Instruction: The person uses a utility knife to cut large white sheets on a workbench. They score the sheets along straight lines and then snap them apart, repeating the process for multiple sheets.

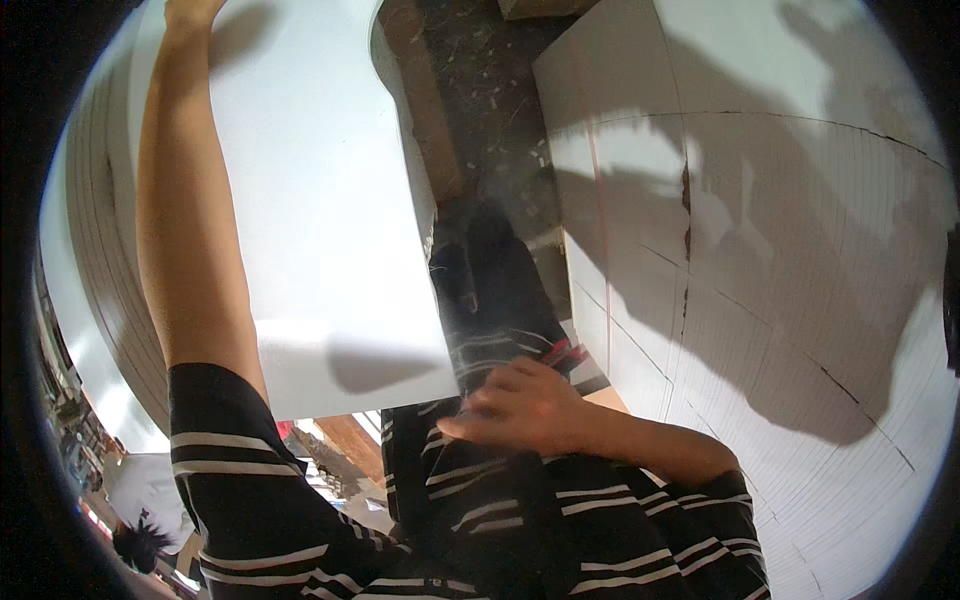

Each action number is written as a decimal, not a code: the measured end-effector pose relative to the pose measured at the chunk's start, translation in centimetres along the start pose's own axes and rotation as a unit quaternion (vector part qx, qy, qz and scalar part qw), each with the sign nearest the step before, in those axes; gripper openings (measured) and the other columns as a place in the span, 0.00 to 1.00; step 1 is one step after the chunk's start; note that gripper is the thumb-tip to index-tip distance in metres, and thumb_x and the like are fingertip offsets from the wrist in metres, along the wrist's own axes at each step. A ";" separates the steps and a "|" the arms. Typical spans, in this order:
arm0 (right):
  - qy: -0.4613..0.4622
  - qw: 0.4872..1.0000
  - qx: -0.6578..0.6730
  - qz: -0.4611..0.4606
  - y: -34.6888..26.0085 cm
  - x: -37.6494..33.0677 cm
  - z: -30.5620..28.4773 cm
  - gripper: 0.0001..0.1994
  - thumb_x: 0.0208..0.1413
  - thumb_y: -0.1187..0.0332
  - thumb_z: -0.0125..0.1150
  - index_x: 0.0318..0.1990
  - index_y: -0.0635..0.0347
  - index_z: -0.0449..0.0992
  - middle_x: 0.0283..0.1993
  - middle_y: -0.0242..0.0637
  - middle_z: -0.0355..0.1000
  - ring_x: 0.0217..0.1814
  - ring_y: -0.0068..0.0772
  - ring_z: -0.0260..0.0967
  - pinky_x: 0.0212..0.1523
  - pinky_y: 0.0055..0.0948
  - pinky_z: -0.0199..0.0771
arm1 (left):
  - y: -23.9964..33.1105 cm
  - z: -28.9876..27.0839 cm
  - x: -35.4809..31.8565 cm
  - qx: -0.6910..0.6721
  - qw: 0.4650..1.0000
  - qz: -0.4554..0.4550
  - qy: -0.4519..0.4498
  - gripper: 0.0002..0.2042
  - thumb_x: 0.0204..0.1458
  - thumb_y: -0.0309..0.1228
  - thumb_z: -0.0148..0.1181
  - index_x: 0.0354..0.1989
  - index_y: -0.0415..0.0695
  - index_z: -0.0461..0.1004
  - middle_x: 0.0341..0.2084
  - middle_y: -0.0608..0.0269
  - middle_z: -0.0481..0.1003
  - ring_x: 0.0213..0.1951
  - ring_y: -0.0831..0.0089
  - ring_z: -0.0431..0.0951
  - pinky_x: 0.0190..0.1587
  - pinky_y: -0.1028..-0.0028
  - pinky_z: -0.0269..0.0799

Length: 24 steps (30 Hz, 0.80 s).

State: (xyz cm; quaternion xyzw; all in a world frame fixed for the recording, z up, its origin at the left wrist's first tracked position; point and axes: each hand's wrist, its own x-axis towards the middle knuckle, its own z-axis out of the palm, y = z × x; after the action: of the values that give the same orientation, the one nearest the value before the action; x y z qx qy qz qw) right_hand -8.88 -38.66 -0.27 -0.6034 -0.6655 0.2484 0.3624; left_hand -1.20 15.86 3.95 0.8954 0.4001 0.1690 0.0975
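My left arm reaches far forward over a large white sheet point(330, 200), which has a curved notch in its right edge. My left hand point(193, 8) is at the top rim of the picture; its fingers are cut off, so their hold is hidden. In front of my striped shirt point(600, 500) is my right hand point(515, 405), bent inward and smeared by motion. Its fingers look partly curled, but what they hold, if anything, is unclear. A small red thing point(567, 352) shows just beyond that hand; whether the two touch cannot be told.
On the right stands a tall stack of pale sheets point(640, 230), its layered side cracked and shadowed. More layered sheet edges point(110, 240) curve along the left. Between the stacks lies a dark speckled floor point(490, 90). Another person point(145, 500) is at the lower left.
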 end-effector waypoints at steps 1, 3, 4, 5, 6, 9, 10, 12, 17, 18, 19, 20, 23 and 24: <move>0.014 0.999 0.036 -0.012 0.5 -0.7 -0.4 0.28 0.57 0.70 0.62 0.67 0.39 0.72 0.38 0.34 0.74 0.39 0.34 0.73 0.37 0.37 0.73 | 0.1 0.4 0.0 0.009 1.000 0.001 0.003 0.33 0.64 0.52 0.52 0.69 0.39 0.67 0.64 0.36 0.69 0.64 0.38 0.70 0.66 0.38 0.60; 0.064 0.993 0.094 0.017 2.4 -0.3 -1.7 0.30 0.56 0.75 0.59 0.68 0.42 0.72 0.38 0.35 0.75 0.38 0.35 0.73 0.39 0.38 0.73 | -0.3 1.4 -0.1 0.020 1.000 0.003 0.008 0.32 0.65 0.51 0.50 0.69 0.39 0.66 0.64 0.36 0.69 0.64 0.38 0.70 0.66 0.38 0.59; 0.116 0.984 0.135 0.027 3.8 0.7 -2.7 0.30 0.55 0.77 0.58 0.68 0.44 0.72 0.39 0.36 0.76 0.38 0.35 0.73 0.40 0.39 0.74 | -0.8 1.8 -0.2 0.026 1.000 0.006 0.008 0.32 0.66 0.51 0.49 0.69 0.39 0.66 0.63 0.36 0.70 0.63 0.38 0.70 0.66 0.38 0.59; 0.136 0.977 0.161 0.021 5.7 2.1 -3.8 0.30 0.55 0.83 0.52 0.66 0.50 0.74 0.39 0.38 0.77 0.39 0.36 0.74 0.41 0.39 0.74 | -1.1 2.5 -0.2 0.032 0.999 0.012 0.008 0.32 0.66 0.51 0.49 0.70 0.39 0.66 0.62 0.36 0.70 0.63 0.38 0.70 0.66 0.38 0.59; 0.195 0.969 0.152 0.012 7.6 4.3 -4.5 0.26 0.58 0.83 0.52 0.63 0.52 0.75 0.40 0.40 0.77 0.39 0.37 0.74 0.42 0.39 0.74 | -1.4 3.5 -0.4 0.051 0.997 0.024 0.054 0.30 0.66 0.50 0.50 0.68 0.41 0.68 0.63 0.40 0.71 0.65 0.43 0.69 0.68 0.45 0.59; 0.256 0.950 0.177 0.023 12.7 11.9 -6.1 0.18 0.67 0.77 0.53 0.62 0.57 0.76 0.39 0.43 0.78 0.33 0.29 0.74 0.33 0.29 0.74 | -3.2 5.5 -1.7 0.081 0.985 0.069 0.133 0.29 0.65 0.54 0.50 0.68 0.51 0.70 0.67 0.49 0.69 0.70 0.52 0.66 0.72 0.54 0.59; 0.251 0.951 0.176 0.033 14.1 14.2 -6.6 0.17 0.67 0.77 0.53 0.61 0.57 0.76 0.39 0.43 0.78 0.33 0.28 0.75 0.31 0.28 0.73 | -4.3 5.6 -2.4 0.070 0.986 0.088 0.123 0.32 0.64 0.60 0.46 0.71 0.55 0.67 0.69 0.50 0.66 0.71 0.51 0.64 0.72 0.50 0.57; 0.254 0.951 0.174 0.018 15.3 18.0 -6.6 0.17 0.67 0.77 0.53 0.60 0.57 0.77 0.39 0.43 0.79 0.33 0.27 0.75 0.31 0.27 0.73 | -6.3 5.7 -3.8 0.077 0.985 0.102 0.112 0.36 0.63 0.67 0.42 0.73 0.60 0.64 0.72 0.51 0.63 0.73 0.51 0.62 0.73 0.45 0.54; 0.270 0.945 0.175 -0.054 14.4 21.1 -5.5 0.16 0.65 0.78 0.54 0.58 0.57 0.78 0.37 0.43 0.77 0.32 0.31 0.74 0.34 0.29 0.74 | -8.9 5.4 -4.6 0.123 0.977 0.112 0.135 0.37 0.63 0.68 0.37 0.74 0.61 0.64 0.73 0.50 0.62 0.73 0.50 0.61 0.73 0.44 0.53; 0.286 0.941 0.172 -0.065 14.2 21.2 -5.4 0.16 0.65 0.79 0.55 0.58 0.56 0.78 0.36 0.44 0.77 0.31 0.31 0.74 0.34 0.29 0.74 | -8.8 5.2 -4.4 0.118 0.976 0.120 0.138 0.37 0.63 0.69 0.37 0.74 0.62 0.64 0.73 0.50 0.62 0.73 0.50 0.61 0.73 0.44 0.53; 0.265 0.948 0.169 -0.053 13.6 20.7 -5.2 0.17 0.64 0.80 0.54 0.58 0.57 0.78 0.35 0.44 0.76 0.31 0.32 0.72 0.33 0.30 0.73 | -8.4 4.9 -4.3 0.111 0.975 0.128 0.142 0.37 0.63 0.69 0.38 0.74 0.62 0.63 0.73 0.50 0.62 0.73 0.49 0.61 0.73 0.43 0.53; 0.248 0.954 0.165 -0.040 13.0 19.7 -4.9 0.18 0.63 0.81 0.54 0.58 0.57 0.78 0.34 0.44 0.75 0.30 0.32 0.71 0.33 0.31 0.72 | -7.9 4.3 -4.1 0.103 0.974 0.136 0.146 0.37 0.63 0.69 0.38 0.74 0.63 0.63 0.73 0.50 0.62 0.73 0.49 0.61 0.73 0.43 0.52; 0.188 0.970 0.152 -0.014 10.9 16.1 -4.4 0.21 0.59 0.83 0.54 0.58 0.57 0.79 0.32 0.43 0.73 0.29 0.32 0.68 0.31 0.32 0.67 | -5.3 2.6 -5.2 0.114 0.987 0.052 0.100 0.25 0.66 0.46 0.50 0.66 0.45 0.72 0.66 0.47 0.70 0.71 0.51 0.64 0.73 0.57 0.56; 0.162 0.976 0.146 -0.002 10.1 14.7 -4.3 0.22 0.58 0.83 0.54 0.58 0.58 0.79 0.32 0.42 0.72 0.29 0.32 0.67 0.31 0.33 0.66 | -4.2 1.9 -5.4 0.100 0.988 0.065 0.098 0.25 0.66 0.46 0.50 0.66 0.44 0.72 0.66 0.47 0.70 0.71 0.50 0.63 0.73 0.57 0.55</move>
State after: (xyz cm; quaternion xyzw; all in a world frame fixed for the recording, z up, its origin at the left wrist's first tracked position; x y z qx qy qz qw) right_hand 0.63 -23.11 -2.74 -0.5747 -0.5560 0.2408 0.5501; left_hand -6.76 14.50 -0.30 0.9038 0.3640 0.2210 -0.0432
